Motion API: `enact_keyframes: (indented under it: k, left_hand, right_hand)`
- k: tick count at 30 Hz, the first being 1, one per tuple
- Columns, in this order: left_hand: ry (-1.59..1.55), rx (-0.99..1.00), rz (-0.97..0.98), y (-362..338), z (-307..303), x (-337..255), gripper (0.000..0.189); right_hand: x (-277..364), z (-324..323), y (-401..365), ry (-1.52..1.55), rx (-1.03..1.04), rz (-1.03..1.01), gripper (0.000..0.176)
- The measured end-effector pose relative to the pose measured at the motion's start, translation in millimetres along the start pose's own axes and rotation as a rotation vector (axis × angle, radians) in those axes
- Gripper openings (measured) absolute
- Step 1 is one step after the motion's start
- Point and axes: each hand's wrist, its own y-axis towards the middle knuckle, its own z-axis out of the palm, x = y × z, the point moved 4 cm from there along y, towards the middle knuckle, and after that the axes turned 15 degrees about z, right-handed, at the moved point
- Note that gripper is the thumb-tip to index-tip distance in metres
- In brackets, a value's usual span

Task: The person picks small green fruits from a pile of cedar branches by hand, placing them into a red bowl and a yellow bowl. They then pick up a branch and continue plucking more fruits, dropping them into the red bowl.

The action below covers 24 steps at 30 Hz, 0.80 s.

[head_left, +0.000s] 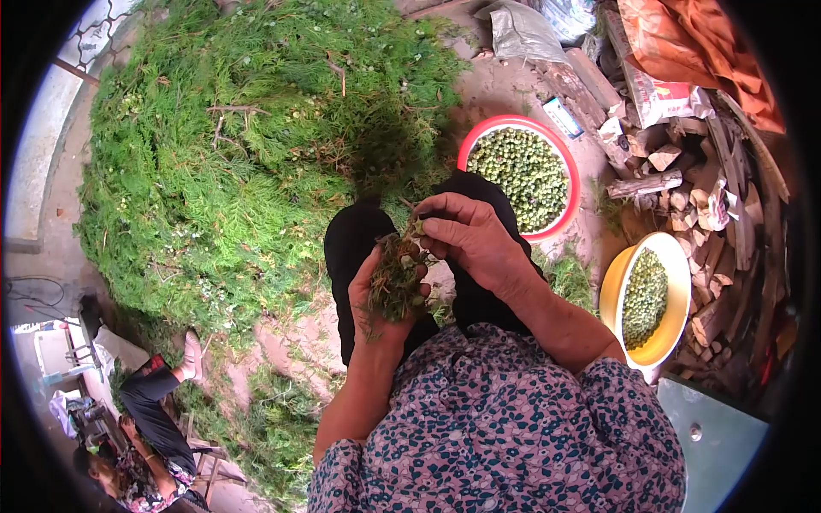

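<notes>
My left hand [369, 295] is wrapped round a clump of evergreen sprigs [395, 278], green with some brown bits, held over my lap. Close against it, my right hand [470, 238] is closed in a pinch at the clump's upper right edge. A small pale green bit shows at those fingertips, too small to name surely. Ahead and to the left spreads a big heap of cut evergreen branches [231, 171]. Beside my right knee, a red-rimmed basin [575, 184] holds many small round green cones.
A yellow basin [611, 295] with more green cones stands at right, by stacked firewood [697, 222]. An orange sheet [684, 38] and sacks lie at upper right. Another person [154, 427] sits at lower left. Loose greenery [278, 427] lies on the ground.
</notes>
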Motion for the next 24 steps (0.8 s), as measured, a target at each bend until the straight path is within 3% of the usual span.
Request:
enact_keyframes:
  k: [5,7,10,13,17,19,20,22,23,24]
  left_hand:
    - [0.029,0.049,-0.042,-5.0,3.6,0.0,0.031]
    - [0.056,0.053,-0.056,-8.4,8.3,1.8,0.030]
    - [0.108,0.052,-0.083,-10.7,11.3,3.7,0.029]
    - [0.219,0.047,-0.039,-8.3,4.5,3.8,0.027]
    - [0.142,-0.021,-0.069,-8.1,4.0,4.7,0.026]
    - [0.100,-0.088,-0.061,-7.9,6.7,1.6,0.029]
    - [0.099,-0.093,-0.061,-7.5,5.2,1.1,0.029]
    - [0.072,-0.090,-0.040,-5.3,3.6,-0.3,0.030]
    - [0.071,-0.091,-0.040,-5.0,3.6,-0.4,0.030]
    - [0.061,-0.085,-0.036,-5.0,4.3,-0.7,0.030]
  right_hand:
    - [3.5,0.0,0.1,-0.194,-0.027,-0.126,0.014]
    - [13.2,6.0,-3.4,-0.536,-0.096,-0.347,0.016]
    - [18.8,13.0,-9.8,-0.787,-0.147,-0.369,0.015]
    - [17.9,15.5,-10.6,-0.805,-0.121,-0.415,0.016]
    - [18.1,9.3,-8.5,-0.677,-0.181,-0.446,0.014]
    - [7.3,-0.5,-3.0,-0.055,0.044,-0.016,0.013]
    - [7.9,0.4,-5.9,-0.054,0.045,-0.011,0.013]
    - [9.2,4.9,-12.4,-0.441,-0.030,0.001,0.010]
    - [9.1,10.7,-13.1,-0.534,0.041,-0.230,0.014]
    - [7.9,10.9,-13.2,-0.535,0.042,-0.228,0.014]
